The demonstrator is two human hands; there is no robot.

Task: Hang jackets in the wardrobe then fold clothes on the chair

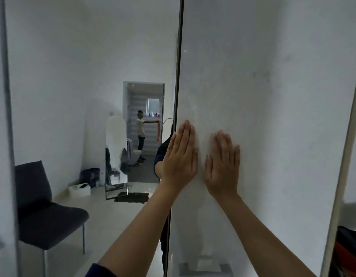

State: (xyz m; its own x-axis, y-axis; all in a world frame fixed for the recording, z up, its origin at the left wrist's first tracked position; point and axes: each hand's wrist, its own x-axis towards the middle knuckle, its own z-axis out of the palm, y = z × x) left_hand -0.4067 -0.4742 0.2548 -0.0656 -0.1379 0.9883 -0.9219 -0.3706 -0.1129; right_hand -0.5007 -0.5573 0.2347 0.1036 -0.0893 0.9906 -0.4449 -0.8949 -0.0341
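The left hand and right hand lay flat on the wardrobe door, fingers straight and together, holding nothing, probably to slide it. Garments showed right of the door. The chair stood to its left.

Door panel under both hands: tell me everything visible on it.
The door panel is tall, flat and pale grey-white, with a faintly smudged face and a dark strip down its left edge. It stands upright, filling the right of the view. The left hand and right hand press flat on it, fingers straight.
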